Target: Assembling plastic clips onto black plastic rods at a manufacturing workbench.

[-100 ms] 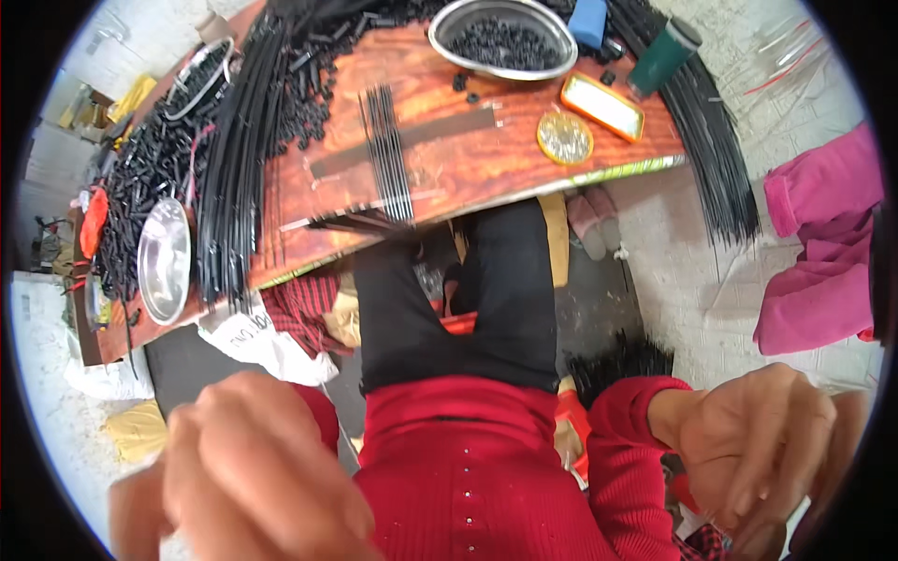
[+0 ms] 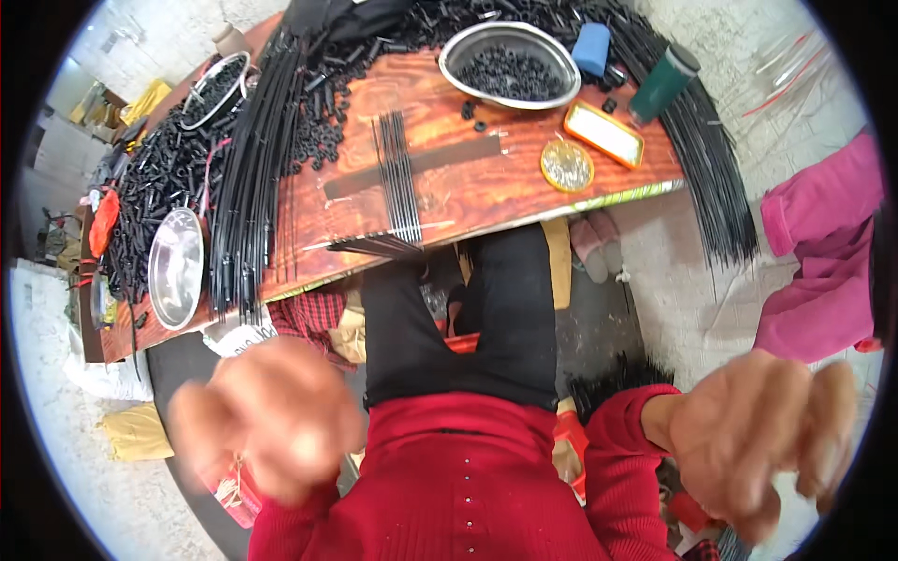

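Observation:
My left hand (image 2: 271,416) is raised at the lower left, in front of my red sleeve and lap. Motion smears its fingers, so whether it holds anything is unclear. At the lower right my right hand (image 2: 753,435) is lifted too, its fingers loosely curled with a gap between them and nothing visible in it. Both hands are away from the table (image 2: 440,215). Closest to me on it lies a row of thin black rods (image 2: 400,187) across a dark flat strip (image 2: 458,156), beside more black rods (image 2: 374,245) at the edge.
Long black rods (image 2: 245,187) and a heap of small black parts (image 2: 159,159) cover the table's left. A metal bowl (image 2: 510,70) of black pieces, an orange-rimmed tray (image 2: 603,134), a round yellow dish (image 2: 567,165) and a green bottle (image 2: 662,84) stand to the right.
My left hand has moved up and to the right. The right hand's fingers have shifted slightly apart. The table sits a little lower in view.

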